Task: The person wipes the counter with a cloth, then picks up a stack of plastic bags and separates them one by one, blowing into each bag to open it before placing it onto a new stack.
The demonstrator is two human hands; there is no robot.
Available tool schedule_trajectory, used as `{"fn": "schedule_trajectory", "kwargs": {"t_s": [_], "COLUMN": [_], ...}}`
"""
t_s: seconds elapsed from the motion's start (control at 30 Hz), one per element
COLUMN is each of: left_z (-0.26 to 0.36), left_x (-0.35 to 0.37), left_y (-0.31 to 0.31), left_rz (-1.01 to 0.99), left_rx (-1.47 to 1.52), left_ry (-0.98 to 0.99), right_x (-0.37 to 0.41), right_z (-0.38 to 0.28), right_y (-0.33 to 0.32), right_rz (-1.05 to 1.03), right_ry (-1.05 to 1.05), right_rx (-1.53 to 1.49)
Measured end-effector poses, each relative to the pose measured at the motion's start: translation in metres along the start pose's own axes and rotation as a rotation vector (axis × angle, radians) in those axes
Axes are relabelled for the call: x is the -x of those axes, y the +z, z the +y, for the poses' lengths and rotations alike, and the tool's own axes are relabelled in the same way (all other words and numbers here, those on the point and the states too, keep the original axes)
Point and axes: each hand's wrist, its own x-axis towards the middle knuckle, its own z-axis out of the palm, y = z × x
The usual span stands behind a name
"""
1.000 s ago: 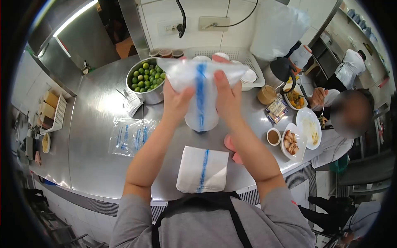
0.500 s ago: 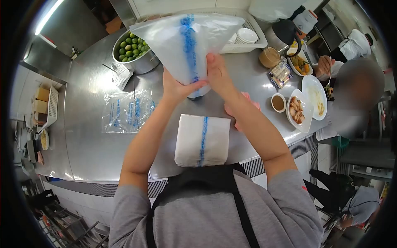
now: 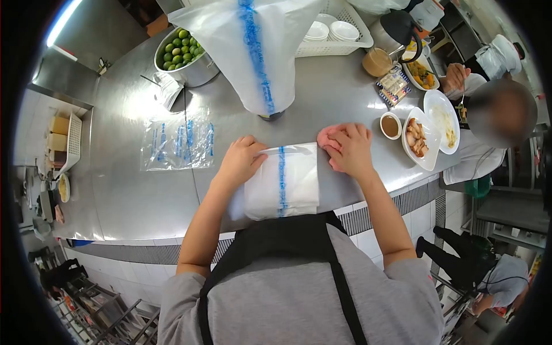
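In front of my body lies a stack of folded white plastic bags (image 3: 299,181) with a blue printed stripe. My left hand (image 3: 241,161) is closed, pinching the upper left corner of the top bag. To the right of the stack, my right hand (image 3: 352,150) is closed on a crumpled pink cloth (image 3: 328,137), fingers bent over it. Beyond the stack, an opened plastic bag (image 3: 256,57) with the same blue print stands upright, wide at the top and narrow at the base. A dark object shows under its lower end, mostly hidden.
A pot of green limes (image 3: 187,66) stands back left. A flat clear plastic wrapper (image 3: 178,144) lies on the steel table. On the right are a sauce cup (image 3: 390,125), a bowl of sliced meat (image 3: 422,152), a jug (image 3: 397,31) and a person (image 3: 477,126) holding a utensil.
Both hands have let go of the upright bag and come down toward me. The left has taken the top bag's corner, the right the pink cloth. The view has tilted slightly.
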Motion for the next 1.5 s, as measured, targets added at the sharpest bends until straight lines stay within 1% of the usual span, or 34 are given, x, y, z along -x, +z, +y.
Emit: {"fn": "schedule_trajectory", "kwargs": {"t_s": [0.03, 0.07, 0.13, 0.17, 0.2, 0.23, 0.27, 0.3, 0.37, 0.4, 0.43, 0.47, 0.53, 0.57, 0.6, 0.63, 0.67, 0.73, 0.8, 0.83, 0.87, 0.9, 0.93, 1.0, 1.07, 1.13, 1.2, 1.23, 1.27, 1.3, 1.33, 1.4, 1.43, 1.5], "left_z": [-0.003, -0.007, -0.018, -0.02, -0.015, -0.007, 0.0, 0.006, 0.017, 0.021, 0.026, 0.029, 0.027, 0.023, 0.02, 0.019, 0.02, 0.024, 0.032, 0.033, 0.032, 0.03, 0.029, 0.023, 0.017, 0.009, 0.003, 0.001, 0.001, 0.001, -0.001, -0.001, 0.003, 0.014], "left_x": [0.0, -0.001, -0.005, -0.004, -0.003, -0.003, -0.004, -0.004, -0.001, 0.003, 0.006, 0.007, 0.006, 0.005, 0.004, 0.004, 0.001, -0.003, -0.009, -0.01, -0.011, -0.012, -0.011, -0.009, -0.005, -0.003, 0.002, 0.001, -0.001, -0.004, -0.006, -0.009, -0.011, -0.021], "left_y": [-0.004, -0.007, -0.013, -0.015, -0.018, -0.02, -0.024, -0.029, -0.039, -0.043, -0.045, -0.045, -0.042, -0.043, -0.044, -0.044, -0.045, -0.047, -0.052, -0.051, -0.048, -0.045, -0.045, -0.047, -0.046, -0.045, -0.045, -0.045, -0.047, -0.048, -0.048, -0.052, -0.052, -0.064], "left_rz": [-0.078, -0.15, -0.181, -0.218, -0.214, -0.056, 0.103, 0.11, 0.03, 0.036, -0.058, -0.149, -0.114, -0.103, -0.094, -0.086, -0.054, -0.013, -0.068, -0.058, -0.04, -0.022, -0.014, -0.04, -0.06, -0.08, 0.023, 0.025, 0.151, 0.277, 0.279, 0.377, 0.43, 0.456], "left_rx": [0.077, 0.153, 0.203, 0.258, 0.255, 0.194, 0.134, 0.131, 0.236, 0.236, 0.332, 0.43, 0.384, 0.381, 0.378, 0.374, 0.457, 0.54, 0.505, 0.505, 0.419, 0.334, 0.334, 0.378, 0.454, 0.531, 0.718, 0.716, 0.917, 1.116, 1.112, 1.177, 1.186, 1.148], "left_ry": [-0.052, -0.105, -0.146, -0.183, -0.183, -0.159, -0.133, -0.131, -0.189, -0.189, -0.118, -0.039, 0.014, -0.056, -0.129, -0.128, -0.173, -0.219, -0.385, -0.383, -0.292, -0.204, -0.205, -0.099, -0.138, -0.171, -0.121, -0.113, -0.106, -0.097, -0.08, -0.245, -0.221, -0.24], "right_x": [-0.007, -0.008, -0.003, 0.001, 0.004, 0.003, -0.001, -0.004, -0.012, -0.016, -0.019, -0.026, -0.039, -0.044, -0.047, -0.049, -0.05, -0.05, -0.049, -0.05, -0.052, -0.053, -0.053, -0.048, -0.044, -0.045, -0.047, -0.05, -0.052, -0.056, -0.06, -0.063, -0.068, -0.072], "right_z": [-0.01, -0.012, -0.019, -0.027, -0.035, -0.038, -0.037, -0.037, -0.035, -0.034, -0.032, -0.032, -0.033, -0.035, -0.04, -0.044, -0.045, -0.046, -0.044, -0.043, -0.045, -0.047, -0.049, -0.05, -0.053, -0.054, -0.046, -0.042, -0.041, -0.042, -0.043, -0.051, -0.054, -0.053], "right_y": [-0.01, -0.008, 0.001, 0.008, 0.016, 0.022, 0.026, 0.03, 0.034, 0.034, 0.033, 0.027, 0.014, 0.005, -0.005, -0.01, -0.012, -0.015, -0.008, -0.007, -0.009, -0.013, -0.015, -0.011, -0.011, -0.017, -0.009, -0.008, -0.011, -0.015, -0.019, -0.023, -0.025, -0.031], "right_rz": [0.125, 0.131, -0.155, -0.157, -0.354, -0.551, -0.545, -0.597, -0.649, -0.674, -0.699, -0.698, -0.7, -0.695, -0.614, -0.534, -0.533, -0.408, -0.384, -0.358, -0.359, -0.386, -0.413, -0.436, -0.455, -0.55, -0.487, -0.418, -0.409, -0.315, -0.221, -0.135, -0.056, -0.066], "right_ry": [-0.118, -0.122, -0.204, -0.207, -0.313, -0.42, -0.429, -0.437, -0.454, -0.353, -0.25, -0.252, -0.035, -0.041, 0.014, 0.067, 0.057, -0.189, -0.198, -0.201, -0.211, -0.148, -0.083, -0.144, -0.199, -0.097, -0.11, -0.124, -0.128, -0.136, -0.145, -0.102, -0.058, -0.047], "right_rx": [0.146, 0.145, -0.424, -0.429, -0.484, -0.53, -0.523, -0.525, -0.524, -0.569, -0.608, -0.594, -0.806, -0.799, -0.82, -0.841, -0.839, -0.748, -0.738, -0.728, -0.723, -0.683, -0.644, -0.635, -0.623, -0.795, -0.847, -0.901, -0.893, -0.835, -0.776, -0.804, -0.837, -0.854]}}
